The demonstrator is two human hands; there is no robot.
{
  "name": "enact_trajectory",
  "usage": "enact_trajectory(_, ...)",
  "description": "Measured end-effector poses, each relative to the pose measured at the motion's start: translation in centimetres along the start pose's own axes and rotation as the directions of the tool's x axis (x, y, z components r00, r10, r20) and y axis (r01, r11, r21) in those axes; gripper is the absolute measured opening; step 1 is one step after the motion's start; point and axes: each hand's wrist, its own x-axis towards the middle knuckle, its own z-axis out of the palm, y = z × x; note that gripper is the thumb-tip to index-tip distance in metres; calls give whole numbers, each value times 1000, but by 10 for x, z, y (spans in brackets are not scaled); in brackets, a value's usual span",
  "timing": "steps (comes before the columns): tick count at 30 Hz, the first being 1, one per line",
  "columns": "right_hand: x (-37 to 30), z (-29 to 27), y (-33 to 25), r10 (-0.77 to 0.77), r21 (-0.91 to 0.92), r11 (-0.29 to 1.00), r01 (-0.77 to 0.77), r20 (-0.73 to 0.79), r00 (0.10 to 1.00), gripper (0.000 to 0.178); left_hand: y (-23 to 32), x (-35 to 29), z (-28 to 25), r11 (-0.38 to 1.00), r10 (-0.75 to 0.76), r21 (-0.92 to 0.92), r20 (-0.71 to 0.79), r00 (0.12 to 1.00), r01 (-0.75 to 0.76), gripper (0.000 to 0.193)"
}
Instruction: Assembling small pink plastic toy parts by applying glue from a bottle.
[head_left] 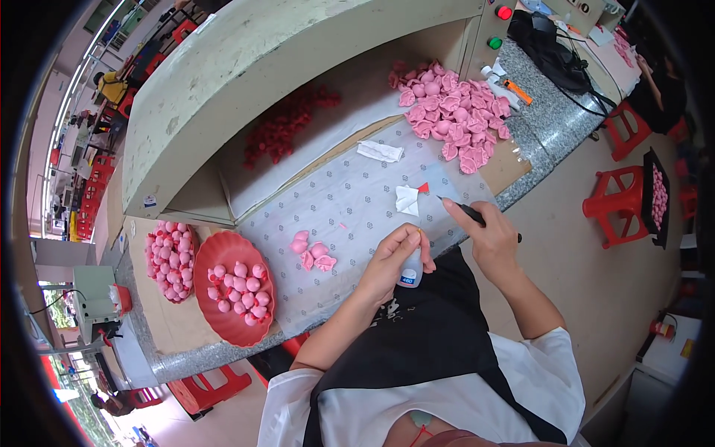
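Observation:
Low over the front of the worktable, my left hand (pixel 393 255) is closed around a small clear bottle (pixel 409 274) with a blue-and-white label. To its right my right hand (pixel 493 240) grips a slim black pen-like tool (pixel 471 214), its thin tip pointing up and left; the tool's exact kind is unclear. Beyond my hands, a crumpled white paper scrap (pixel 406 200) lies beside a small red triangle (pixel 424 188) on the patterned sheet (pixel 335 201). Several loose pink pieces (pixel 316 253), some rounded and some ruffled, sit left of my left hand.
A grey metal housing (pixel 298 67) arches over the back, red pieces (pixel 287 127) inside. Pink ruffled pieces (pixel 462 115) pile at its right, near an orange-handled cutter (pixel 518 92). At left stand a red scalloped tray (pixel 234 328) and a basket of pink balls (pixel 170 261).

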Motion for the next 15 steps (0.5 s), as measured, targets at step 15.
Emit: enact_trajectory(15,9,17,-21,-158,163,975,150,42,986,49,2,-7,-19,998,65,9,-60,996,-65,19)
